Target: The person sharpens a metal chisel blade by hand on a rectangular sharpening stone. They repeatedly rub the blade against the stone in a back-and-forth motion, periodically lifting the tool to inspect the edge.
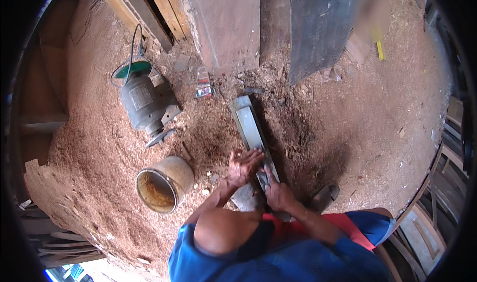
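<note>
A long grey sharpening stone (250,125) lies on a narrow block (239,103) in front of me, slanting away to the far left. My left hand (242,168) is over the stone's near part, its fingers pressed together and pointing right. Close by on the right, my right hand (279,193) is closed, with a finger stretched along the stone. Both hands meet around a small dark piece, perhaps a blade; the fingers cover most of it and I cannot make out its kind.
A grey electric motor (141,101) with a disc and cable stands at the left. Nearer is an open round bucket (181,175) with brownish residue inside. Wide boards (226,29) lean at the far side. Wood shavings cover the ground; wooden pieces (422,232) are stacked at right.
</note>
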Demonstrator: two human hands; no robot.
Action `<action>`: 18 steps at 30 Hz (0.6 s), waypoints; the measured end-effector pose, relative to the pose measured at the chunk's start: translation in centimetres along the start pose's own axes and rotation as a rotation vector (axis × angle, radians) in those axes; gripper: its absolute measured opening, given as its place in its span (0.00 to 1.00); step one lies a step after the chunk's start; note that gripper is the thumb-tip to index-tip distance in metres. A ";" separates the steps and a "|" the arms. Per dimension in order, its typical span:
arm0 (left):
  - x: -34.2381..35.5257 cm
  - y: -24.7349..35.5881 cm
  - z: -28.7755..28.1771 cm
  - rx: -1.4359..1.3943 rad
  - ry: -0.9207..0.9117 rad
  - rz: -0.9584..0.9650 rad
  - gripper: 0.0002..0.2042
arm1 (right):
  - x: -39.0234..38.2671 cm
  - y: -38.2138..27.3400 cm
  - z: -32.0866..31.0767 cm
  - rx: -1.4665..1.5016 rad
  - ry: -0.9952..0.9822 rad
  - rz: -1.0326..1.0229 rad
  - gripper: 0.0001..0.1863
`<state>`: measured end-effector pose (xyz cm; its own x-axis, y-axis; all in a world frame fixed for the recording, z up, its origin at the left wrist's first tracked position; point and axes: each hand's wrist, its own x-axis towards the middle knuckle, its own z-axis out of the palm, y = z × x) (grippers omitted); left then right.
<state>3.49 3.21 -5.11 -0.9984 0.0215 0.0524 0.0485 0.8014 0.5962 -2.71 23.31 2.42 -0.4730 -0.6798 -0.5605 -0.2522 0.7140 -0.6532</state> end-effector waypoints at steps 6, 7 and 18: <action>12.1 -6.7 -9.1 0.363 -0.018 0.115 0.25 | 11.9 -1.8 -5.9 0.239 0.018 -0.087 0.40; 12.7 -7.2 -10.5 0.297 -0.006 0.148 0.24 | 11.8 -3.2 -6.8 0.242 -0.055 -0.051 0.40; 6.6 -5.2 -4.9 0.007 0.093 0.283 0.21 | 5.9 -6.2 -6.0 -0.005 -0.133 0.150 0.42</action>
<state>-3.18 -3.77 -3.96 -0.9383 0.1895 0.2892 0.3237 0.7756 0.5419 -8.96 15.94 6.19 -0.3902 -0.5818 -0.7136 -0.1917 0.8094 -0.5551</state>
